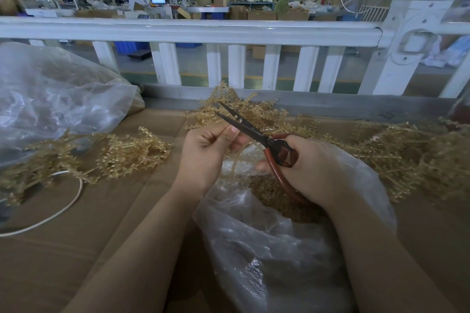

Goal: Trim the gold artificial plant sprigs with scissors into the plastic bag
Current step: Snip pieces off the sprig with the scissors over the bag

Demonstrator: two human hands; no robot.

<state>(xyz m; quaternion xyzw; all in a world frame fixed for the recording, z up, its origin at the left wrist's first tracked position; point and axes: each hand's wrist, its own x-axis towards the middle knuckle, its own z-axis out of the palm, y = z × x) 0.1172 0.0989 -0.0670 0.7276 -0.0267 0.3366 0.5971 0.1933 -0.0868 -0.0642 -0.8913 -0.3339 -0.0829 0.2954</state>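
A cardboard-covered table (76,249) fills the lower part of the view, with a white railing (190,30) along its far edge and a workshop floor beyond it. A large clear plastic bag (50,99) sits at the table's far left, with gold pieces dimly showing through it. A second plastic bag (267,249) lies open directly below the person's hands, and a heap of cut gold bits (269,195) rests inside its mouth. Gold sprigs lie in loose piles on the cardboard: one pile at the right (407,157), one at the left (106,155), and one behind the hands (256,109) against the railing's base. A white cord (63,208) curves across the cardboard near the left pile. The right hand (312,168) grips the red handles of the scissors (254,132), whose dark blades stand a little apart and point up and away to the left. The left hand (206,152) is held just beside the blades, its thumb and fingers pinched together; a thin, pale stem seems to pass between them, though it is too faint to be sure. Both hands hover above the open bag.
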